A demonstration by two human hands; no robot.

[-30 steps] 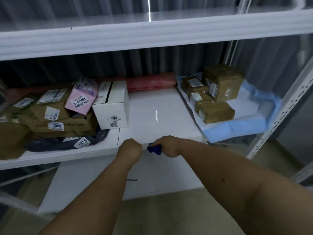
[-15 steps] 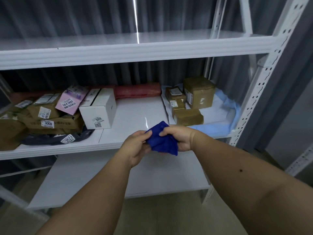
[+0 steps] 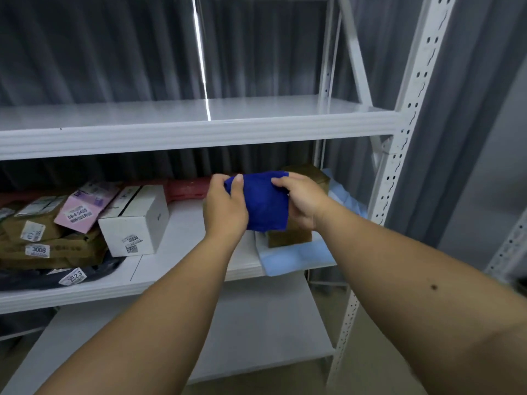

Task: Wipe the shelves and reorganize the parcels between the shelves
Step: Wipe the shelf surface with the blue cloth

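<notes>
Dim, cool light; bright glare streak on upper shelf [image 3: 208,109]; soft focus; wide-angle bending at edges.

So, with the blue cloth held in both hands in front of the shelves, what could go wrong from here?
1. The folded dark blue cloth is pinched between the left hand and right hand; a loose hold could drop it.
2. The pink parcel with a white label lies tilted on the heap of brown parcels; wiping nearby may make it slide.
3. The white cardboard box borders the bare part of the middle white shelf; a wide stroke could push it.
</notes>
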